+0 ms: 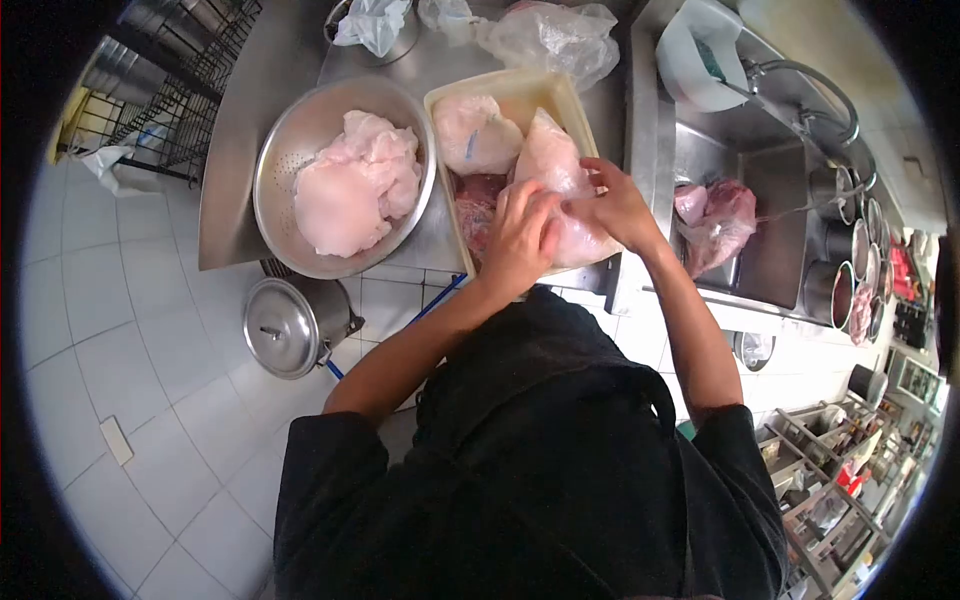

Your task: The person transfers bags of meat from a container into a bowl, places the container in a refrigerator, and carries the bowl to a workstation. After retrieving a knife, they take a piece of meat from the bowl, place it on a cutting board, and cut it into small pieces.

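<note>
A cream plastic tub [437, 150] on the steel counter holds clear bags of raw meat. My left hand [520, 238] has its fingers bent over a long plastic bag of pale raw meat [552, 155], seemingly pinching it. On the same bag's right side, my right hand [615, 208] curls its fingers and thumb against the plastic. A second pale bag [478, 135] lies at the tub's back left, and darker red meat [476, 205] shows below it. To the left, a perforated steel colander [275, 170] contains pale raw meat pieces [360, 185].
Right of the tub, a steel sink [770, 190] holds a large piece of red meat [722, 220]. A white container [697, 65] stands by the faucet [850, 120]. Crumpled clear plastic [555, 40] lies behind the tub. A lidded pot [285, 325] is below the counter.
</note>
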`<state>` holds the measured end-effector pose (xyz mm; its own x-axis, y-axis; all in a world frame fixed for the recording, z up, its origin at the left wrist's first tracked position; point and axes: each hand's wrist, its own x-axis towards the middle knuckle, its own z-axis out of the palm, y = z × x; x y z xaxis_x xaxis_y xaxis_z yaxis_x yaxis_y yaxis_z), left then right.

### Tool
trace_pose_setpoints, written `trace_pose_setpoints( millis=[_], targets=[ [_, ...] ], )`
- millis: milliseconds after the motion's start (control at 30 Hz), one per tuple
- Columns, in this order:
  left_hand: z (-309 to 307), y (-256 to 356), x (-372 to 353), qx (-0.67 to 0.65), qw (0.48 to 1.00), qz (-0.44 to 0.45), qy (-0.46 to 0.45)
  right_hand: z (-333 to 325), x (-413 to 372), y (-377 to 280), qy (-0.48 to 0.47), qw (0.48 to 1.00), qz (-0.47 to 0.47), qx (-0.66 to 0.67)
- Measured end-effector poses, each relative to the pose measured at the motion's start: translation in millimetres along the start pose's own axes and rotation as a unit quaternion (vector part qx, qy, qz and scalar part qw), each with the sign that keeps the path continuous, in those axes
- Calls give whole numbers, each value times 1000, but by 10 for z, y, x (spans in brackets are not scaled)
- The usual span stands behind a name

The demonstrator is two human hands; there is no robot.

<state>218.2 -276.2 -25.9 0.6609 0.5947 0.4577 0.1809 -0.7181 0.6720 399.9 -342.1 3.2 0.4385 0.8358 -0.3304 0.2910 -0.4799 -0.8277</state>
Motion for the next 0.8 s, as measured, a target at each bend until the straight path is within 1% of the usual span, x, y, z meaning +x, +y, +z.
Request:
trace_pose_setpoints(
  millis=[33, 100, 200, 300, 400, 500, 600, 667, 700, 800],
  targets=[
    [46, -73, 15, -4, 1000, 23, 4, 40, 30, 17, 21, 999, -18, -38],
    [153, -210, 5, -14, 999, 37, -16, 101, 108, 45, 67, 990, -57, -113],
    [328, -254, -22, -20, 998, 53, -29, 93, 93, 47, 91, 977, -29, -191],
    [439, -217, 20, -19, 997, 55, -44, 27, 89, 235, 127, 970, -37, -205],
    [503, -164, 13, -16, 996, 50, -70, -40, 7, 271, 133, 972, -75, -179],
    [535, -142, 31, 12, 993, 60, -103, -86, 24, 352, 128, 963, -86, -221],
    [556, -143, 16, 51, 987, 87, -122, -185, 53, 377, 101, 962, -91, -237],
    [545, -139, 67, 79, 983, 115, -120, -273, -38, 298, 155, 937, -130, -286],
    [508, -114, 84, 106, 976, 118, -150, -292, -124, 239, 177, 922, -148, -310],
    [407, -69, 171, 114, 964, 159, -179, -281, -247, 160, 186, 918, -128, -325]
  ],
)
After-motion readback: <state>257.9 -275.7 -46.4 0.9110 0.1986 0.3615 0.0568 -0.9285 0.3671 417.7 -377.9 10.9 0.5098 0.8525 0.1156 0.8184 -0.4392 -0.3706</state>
